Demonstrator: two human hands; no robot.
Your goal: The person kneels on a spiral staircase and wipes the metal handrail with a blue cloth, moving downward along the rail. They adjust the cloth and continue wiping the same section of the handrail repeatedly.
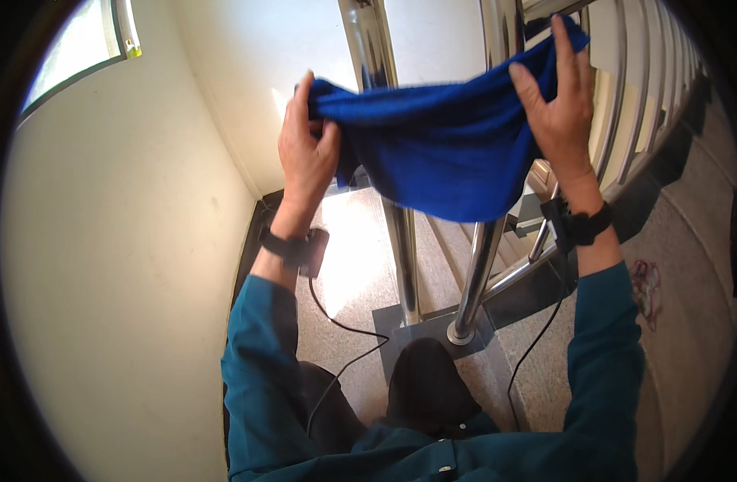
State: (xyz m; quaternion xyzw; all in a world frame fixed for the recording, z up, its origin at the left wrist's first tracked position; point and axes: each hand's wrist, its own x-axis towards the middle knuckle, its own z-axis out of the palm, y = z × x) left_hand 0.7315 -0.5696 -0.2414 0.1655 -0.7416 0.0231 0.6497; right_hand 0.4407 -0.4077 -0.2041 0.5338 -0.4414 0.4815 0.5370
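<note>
A blue cloth (447,150) is stretched between my two raised hands, its lower part sagging in a curve. At its left end my left hand (311,138) grips it between thumb and fingers. My right hand (558,102) is at the other end, with the cloth's corner against the fingers and the thumb spread apart. Behind the cloth stand two polished metal posts; the left post (401,259) and the right post (480,271) show below it, and the cloth covers their middle parts.
A curved metal stair railing (615,102) runs down the right side, beside stone steps (693,241). A patterned pinkish item (645,292) lies on a step. A pale wall (121,241) with a window (73,48) is close on the left. Thin black cables hang from both wrist straps.
</note>
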